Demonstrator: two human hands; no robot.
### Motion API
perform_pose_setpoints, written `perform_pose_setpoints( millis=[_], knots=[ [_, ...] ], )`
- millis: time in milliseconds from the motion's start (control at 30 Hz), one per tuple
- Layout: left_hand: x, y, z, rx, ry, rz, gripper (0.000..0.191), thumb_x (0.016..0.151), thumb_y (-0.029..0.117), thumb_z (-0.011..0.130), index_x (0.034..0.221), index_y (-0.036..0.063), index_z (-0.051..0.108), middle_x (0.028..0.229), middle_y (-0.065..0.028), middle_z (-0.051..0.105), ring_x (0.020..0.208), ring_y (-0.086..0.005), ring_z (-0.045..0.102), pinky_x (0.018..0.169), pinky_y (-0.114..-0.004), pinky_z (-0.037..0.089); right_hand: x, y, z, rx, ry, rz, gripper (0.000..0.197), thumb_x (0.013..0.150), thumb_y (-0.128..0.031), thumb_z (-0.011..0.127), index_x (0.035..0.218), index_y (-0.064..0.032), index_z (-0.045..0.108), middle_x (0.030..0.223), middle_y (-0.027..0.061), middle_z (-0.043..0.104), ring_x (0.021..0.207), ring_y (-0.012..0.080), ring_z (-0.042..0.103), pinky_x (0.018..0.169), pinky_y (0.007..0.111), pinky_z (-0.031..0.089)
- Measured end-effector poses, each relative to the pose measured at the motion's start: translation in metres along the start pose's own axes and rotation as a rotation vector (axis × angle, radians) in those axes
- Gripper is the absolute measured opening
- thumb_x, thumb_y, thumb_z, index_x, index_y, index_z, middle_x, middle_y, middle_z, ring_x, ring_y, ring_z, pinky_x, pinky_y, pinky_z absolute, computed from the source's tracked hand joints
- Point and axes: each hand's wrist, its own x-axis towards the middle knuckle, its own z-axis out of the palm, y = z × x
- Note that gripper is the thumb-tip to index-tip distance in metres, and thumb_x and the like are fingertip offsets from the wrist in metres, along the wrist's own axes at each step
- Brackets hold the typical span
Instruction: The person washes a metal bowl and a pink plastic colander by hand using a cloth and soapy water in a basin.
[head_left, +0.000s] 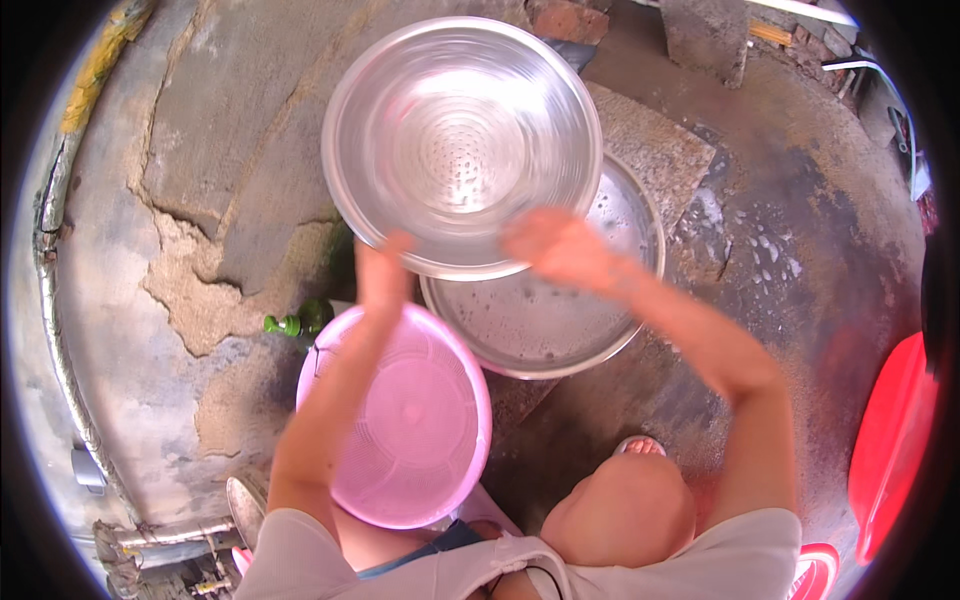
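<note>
My left hand (382, 270) grips the near left rim of a shiny metal basin (450, 142), tilted so its inside faces me; the fingers are partly hidden behind it. Blurred by motion, my right hand (547, 244) is at the basin's near right edge; whether it grips or only touches cannot be told. Small holes or dots ring the basin's bottom. Below and partly behind it lies a second, wide metal basin (540, 322) with drops or suds inside. A pink plastic strainer basket (420, 420) sits at my lap, under my left forearm.
A green bottle with a pump top (283, 325) stands left of the basket. A stone slab (652, 142) lies beyond the basins on wet concrete. Red plastic basins (892, 450) are at the far right, and a wrapped pipe (60, 330) runs along the left.
</note>
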Motion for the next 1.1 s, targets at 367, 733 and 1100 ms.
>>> perform_pose_setpoints(
  millis=[367,733,1100],
  knots=[
    [0.031,0.062,0.02,-0.202,-0.398,0.001,0.067,0.089,0.051,0.019,0.134,0.0012,0.018,0.129,-0.0231,0.034,0.119,-0.0296,0.038,0.099,-0.042,0.03,-0.011,0.005,-0.066,0.018,0.172,0.172,0.009,0.077,-0.015,0.057,0.082,-0.0083,0.059,0.077,0.0026,0.06,0.07,0.0114,0.057,0.056,0.028,0.048],
    [0.016,0.034,0.064,-0.553,-0.331,-0.005,0.027,0.09,0.026,0.044,0.103,0.0049,0.054,0.096,-0.0033,0.06,0.087,-0.0125,0.056,0.079,-0.027,0.043,-0.075,0.071,-0.044,0.013,0.013,1.413,0.042,0.089,-0.042,0.04,0.111,-0.0071,0.048,0.088,0.0142,0.061,0.076,0.0236,0.059,0.067,0.037,0.045],
    [-0.035,0.035,0.092,0.372,-0.007,0.713,0.035,0.091,0.029,0.041,0.071,-0.0004,0.043,0.054,-0.0036,0.033,0.051,-0.0089,0.031,0.045,-0.027,0.03,0.049,0.079,-0.094,0.143,0.657,0.686,0.022,0.083,-0.02,0.043,0.087,-0.0007,0.053,0.084,0.0188,0.056,0.088,0.0327,0.05,0.078,0.04,0.04]
  ],
)
